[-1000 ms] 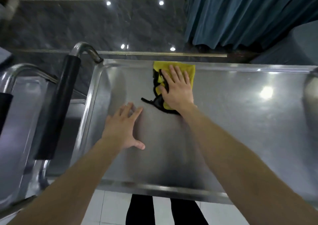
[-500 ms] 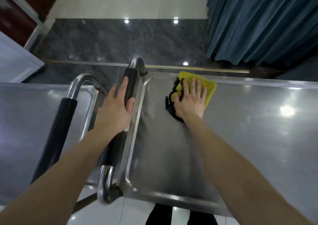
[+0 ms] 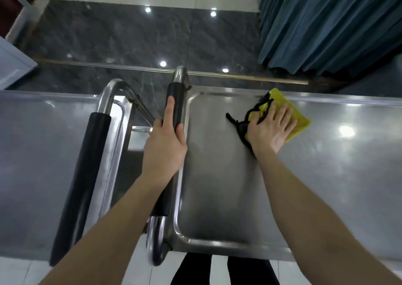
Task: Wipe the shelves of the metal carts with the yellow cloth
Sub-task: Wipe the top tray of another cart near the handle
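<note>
Two metal carts stand side by side below me. On the top shelf (image 3: 217, 186) of the right cart lies the yellow cloth (image 3: 298, 119) with black edging, near the far rim. My right hand (image 3: 270, 130) presses flat on the cloth, fingers straight and spread. My left hand (image 3: 165, 147) grips the black padded handle (image 3: 175, 104) of the right cart, thumb and fingers curled round it, the index finger pointing along the bar.
The left cart's top shelf (image 3: 32, 165) and its black handle (image 3: 82, 175) sit close beside the right cart. A blue curtain (image 3: 326, 23) hangs at the far right. Dark marble floor (image 3: 108, 38) lies beyond the carts. My legs (image 3: 195, 269) stand at the near edge.
My left hand left the shelf surface and closed round the cart handle. My right hand slid the cloth to the right along the far rim.
</note>
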Available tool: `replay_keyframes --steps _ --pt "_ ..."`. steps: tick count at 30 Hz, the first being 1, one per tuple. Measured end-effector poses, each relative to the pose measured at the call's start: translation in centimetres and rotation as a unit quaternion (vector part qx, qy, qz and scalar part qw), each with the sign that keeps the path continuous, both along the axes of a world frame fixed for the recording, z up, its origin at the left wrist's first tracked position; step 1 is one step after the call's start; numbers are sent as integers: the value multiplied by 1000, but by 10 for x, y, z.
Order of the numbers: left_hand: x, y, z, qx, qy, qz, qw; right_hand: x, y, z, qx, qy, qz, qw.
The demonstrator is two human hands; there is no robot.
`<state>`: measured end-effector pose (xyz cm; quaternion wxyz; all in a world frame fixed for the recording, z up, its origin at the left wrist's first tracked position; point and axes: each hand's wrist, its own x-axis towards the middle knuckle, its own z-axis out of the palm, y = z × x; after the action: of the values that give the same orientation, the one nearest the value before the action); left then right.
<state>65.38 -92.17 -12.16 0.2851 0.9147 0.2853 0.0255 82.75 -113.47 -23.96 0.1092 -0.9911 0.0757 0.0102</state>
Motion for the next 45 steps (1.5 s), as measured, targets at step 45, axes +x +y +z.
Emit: replay_keyframes --steps 45 --pt "0 -3 -2 -5 -69 29 997 -145 74 8 36 12 465 885"
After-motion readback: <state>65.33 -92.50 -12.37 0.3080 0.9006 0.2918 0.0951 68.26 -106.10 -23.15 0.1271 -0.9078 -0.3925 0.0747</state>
